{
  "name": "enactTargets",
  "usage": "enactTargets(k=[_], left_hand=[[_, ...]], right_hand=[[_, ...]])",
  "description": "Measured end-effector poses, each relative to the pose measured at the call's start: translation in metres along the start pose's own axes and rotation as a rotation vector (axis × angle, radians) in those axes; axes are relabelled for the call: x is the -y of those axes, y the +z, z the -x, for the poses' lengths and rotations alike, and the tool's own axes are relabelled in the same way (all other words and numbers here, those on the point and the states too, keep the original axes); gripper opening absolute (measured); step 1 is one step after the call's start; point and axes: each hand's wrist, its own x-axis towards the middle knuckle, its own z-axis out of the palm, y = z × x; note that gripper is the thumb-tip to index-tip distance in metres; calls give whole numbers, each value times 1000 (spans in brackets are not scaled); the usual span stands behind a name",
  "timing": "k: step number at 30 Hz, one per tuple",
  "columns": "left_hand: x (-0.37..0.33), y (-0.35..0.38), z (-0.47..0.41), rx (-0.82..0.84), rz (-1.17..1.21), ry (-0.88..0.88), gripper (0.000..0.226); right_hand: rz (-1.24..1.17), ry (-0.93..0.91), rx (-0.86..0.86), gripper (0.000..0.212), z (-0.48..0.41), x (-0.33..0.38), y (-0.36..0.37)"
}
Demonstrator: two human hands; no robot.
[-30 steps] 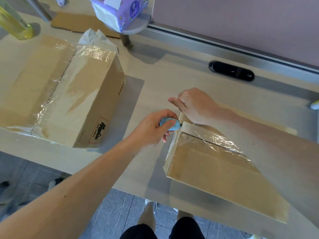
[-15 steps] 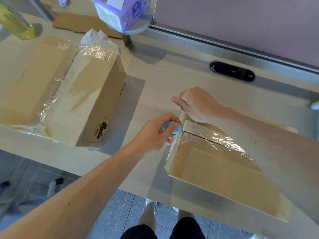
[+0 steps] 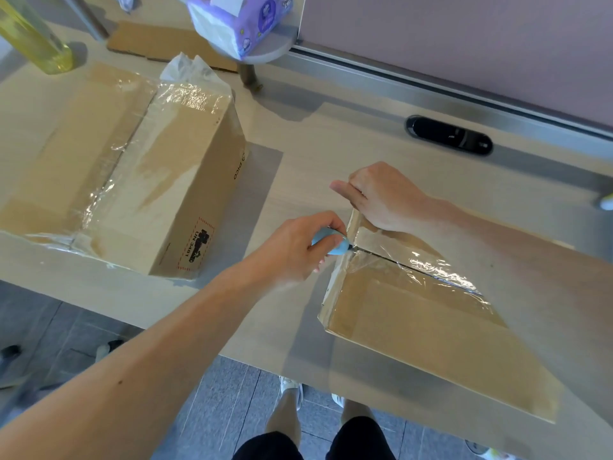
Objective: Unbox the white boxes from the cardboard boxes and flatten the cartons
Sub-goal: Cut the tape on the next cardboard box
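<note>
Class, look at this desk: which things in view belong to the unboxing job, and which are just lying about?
In the job: taped carton being cut; blue cutter in the left hand; right hand steadying the carton; second sealed carton.

Lying about: yellow bottle; purple tissue pack; flat cardboard piece; black desk grommet.

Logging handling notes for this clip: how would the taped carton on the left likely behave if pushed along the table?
The taped carton would probably slide rather than tip: it lies low and wide on the smooth table. It likely stays stiff, since tape still seals its flaps. Its glossy tape may feel slippery to the hands. Its weight can't be judged.
</note>
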Motion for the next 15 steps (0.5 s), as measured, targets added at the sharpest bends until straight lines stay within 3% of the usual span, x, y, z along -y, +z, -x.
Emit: enactTargets(k=[4,10,15], left_hand=[[-1,-2,7,59,4,-25,15],[18,1,32,-93,314,-127,11],[29,-3,51,-85,438,-194,11]], right_hand=[[-15,12,5,70,1,0,-1],[-32,-32,13,63,6,-1,-3],[148,-76,-41,46,32,7,-15]])
